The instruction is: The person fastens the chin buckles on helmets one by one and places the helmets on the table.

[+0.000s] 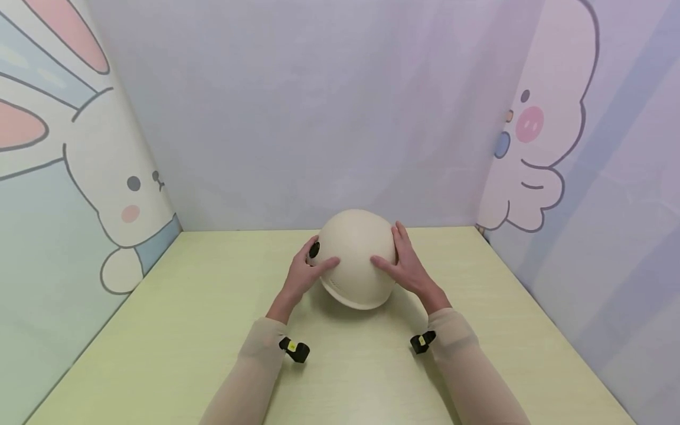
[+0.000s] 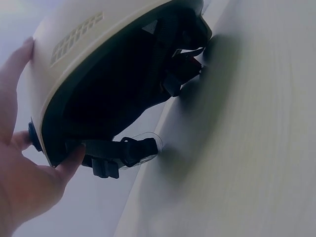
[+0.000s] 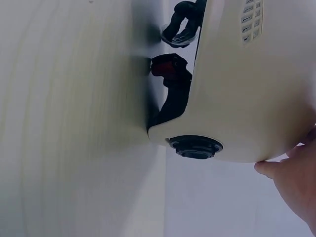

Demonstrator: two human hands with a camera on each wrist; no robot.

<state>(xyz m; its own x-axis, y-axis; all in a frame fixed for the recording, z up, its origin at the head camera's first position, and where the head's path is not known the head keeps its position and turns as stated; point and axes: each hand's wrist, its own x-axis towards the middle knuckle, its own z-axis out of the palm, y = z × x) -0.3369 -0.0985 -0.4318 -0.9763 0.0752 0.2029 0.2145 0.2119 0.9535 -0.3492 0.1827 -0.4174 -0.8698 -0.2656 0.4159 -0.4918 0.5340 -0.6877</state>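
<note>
A cream helmet [image 1: 358, 242] with a smooth round shell sits tilted over the back middle of the table. My left hand [image 1: 303, 274] grips its left side, thumb on the shell. In the left wrist view a fingertip of that hand [image 2: 29, 177] reaches inside the rim, beside a dark strap [image 2: 118, 150] with a buckle. My right hand [image 1: 409, 268] holds the opposite side, thumb on the front and fingers along the shell. A black round knob [image 3: 196, 147] shows near the rim in the right wrist view, where black straps [image 3: 177, 81] hang down to the table.
The pale yellow table [image 1: 223, 342] ends at a grey-lilac back wall [image 1: 297, 118]. Side walls with a cartoon rabbit [image 1: 106, 195] and a white cartoon figure [image 1: 552, 130] close it in. A black wrist camera [image 1: 294, 349] sits at the left cuff, another camera [image 1: 422, 342] at the right.
</note>
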